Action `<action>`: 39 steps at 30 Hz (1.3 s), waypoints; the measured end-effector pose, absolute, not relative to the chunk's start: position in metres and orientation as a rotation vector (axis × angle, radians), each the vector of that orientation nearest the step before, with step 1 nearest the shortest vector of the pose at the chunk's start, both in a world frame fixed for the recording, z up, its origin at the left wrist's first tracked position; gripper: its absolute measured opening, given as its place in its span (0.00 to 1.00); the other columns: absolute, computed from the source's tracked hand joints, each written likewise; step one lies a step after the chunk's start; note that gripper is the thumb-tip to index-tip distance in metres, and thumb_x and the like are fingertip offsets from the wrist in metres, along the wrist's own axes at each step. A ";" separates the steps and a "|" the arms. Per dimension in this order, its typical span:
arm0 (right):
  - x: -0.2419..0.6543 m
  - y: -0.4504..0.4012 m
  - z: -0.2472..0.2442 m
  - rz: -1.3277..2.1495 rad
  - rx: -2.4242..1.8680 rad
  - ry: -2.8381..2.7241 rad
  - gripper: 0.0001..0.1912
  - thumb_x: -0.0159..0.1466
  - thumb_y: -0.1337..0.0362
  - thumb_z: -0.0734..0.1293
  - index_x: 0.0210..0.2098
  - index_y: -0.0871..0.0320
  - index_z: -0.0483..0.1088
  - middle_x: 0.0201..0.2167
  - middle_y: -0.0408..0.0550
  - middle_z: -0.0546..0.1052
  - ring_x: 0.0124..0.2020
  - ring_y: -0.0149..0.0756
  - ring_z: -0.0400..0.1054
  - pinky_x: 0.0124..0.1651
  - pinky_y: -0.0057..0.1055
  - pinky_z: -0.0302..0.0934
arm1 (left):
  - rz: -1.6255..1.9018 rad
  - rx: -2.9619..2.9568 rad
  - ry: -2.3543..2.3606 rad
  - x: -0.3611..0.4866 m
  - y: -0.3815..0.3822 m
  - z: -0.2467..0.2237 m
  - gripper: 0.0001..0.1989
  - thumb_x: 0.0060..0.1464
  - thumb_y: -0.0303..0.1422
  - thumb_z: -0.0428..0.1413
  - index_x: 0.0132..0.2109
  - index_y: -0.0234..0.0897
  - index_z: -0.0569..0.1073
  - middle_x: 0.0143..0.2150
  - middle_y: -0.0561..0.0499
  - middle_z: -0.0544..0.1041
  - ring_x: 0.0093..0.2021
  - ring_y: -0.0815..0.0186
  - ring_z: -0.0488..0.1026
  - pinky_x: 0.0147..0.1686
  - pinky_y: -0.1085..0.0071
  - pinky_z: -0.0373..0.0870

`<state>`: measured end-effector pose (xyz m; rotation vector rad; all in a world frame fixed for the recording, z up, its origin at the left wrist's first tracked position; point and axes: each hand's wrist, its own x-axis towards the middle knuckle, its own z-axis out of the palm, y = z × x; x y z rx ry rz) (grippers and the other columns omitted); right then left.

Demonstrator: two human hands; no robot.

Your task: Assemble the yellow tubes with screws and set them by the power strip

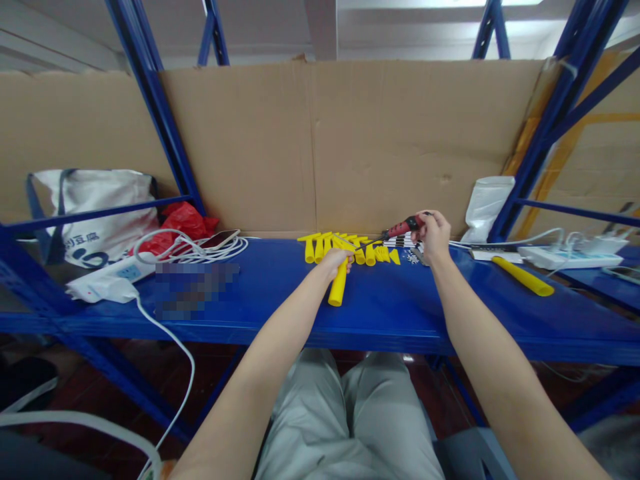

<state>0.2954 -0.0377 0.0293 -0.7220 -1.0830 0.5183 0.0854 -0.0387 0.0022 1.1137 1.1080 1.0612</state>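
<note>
Left hand [336,259] grips yellow tube [339,288]; right hand [434,235] holds red-handled screwdriver [395,231], tip seemingly at tube.

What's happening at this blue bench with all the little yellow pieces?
A seated person is working at a blue shelf used as a bench. Their left hand grips a yellow tube that rests on the shelf, while the right hand holds a red-handled screwdriver with its tip pointing toward the top of that tube. A row of small yellow parts lies just behind, and another long yellow tube lies off to the right. Power strips, cables and bags sit at the sides.
</note>
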 end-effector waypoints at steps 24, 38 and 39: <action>0.295 -0.048 0.037 0.796 -0.716 -1.046 0.15 0.52 0.54 0.71 0.30 0.59 0.67 0.13 0.38 0.69 0.11 0.27 0.61 0.11 0.21 0.49 | 1.069 1.175 1.209 0.084 -0.036 -0.001 0.10 0.53 0.19 0.49 0.28 0.36 0.60 0.14 0.59 0.61 0.12 0.76 0.56 0.16 0.77 0.53; 0.294 -0.047 0.037 0.726 -0.717 -0.944 0.19 0.49 0.58 0.74 0.21 0.57 0.59 0.09 0.31 0.58 0.07 0.20 0.49 0.08 0.18 0.43 | 1.070 1.158 1.214 0.085 -0.037 -0.001 0.08 0.53 0.20 0.50 0.29 0.35 0.63 0.14 0.58 0.61 0.13 0.75 0.57 0.16 0.77 0.53; 0.294 -0.047 0.037 0.728 -0.720 -0.941 0.18 0.50 0.59 0.74 0.22 0.57 0.60 0.09 0.31 0.58 0.07 0.20 0.48 0.08 0.18 0.43 | 1.067 1.160 1.215 0.084 -0.037 -0.001 0.08 0.52 0.20 0.50 0.29 0.35 0.63 0.14 0.58 0.61 0.13 0.75 0.57 0.16 0.77 0.54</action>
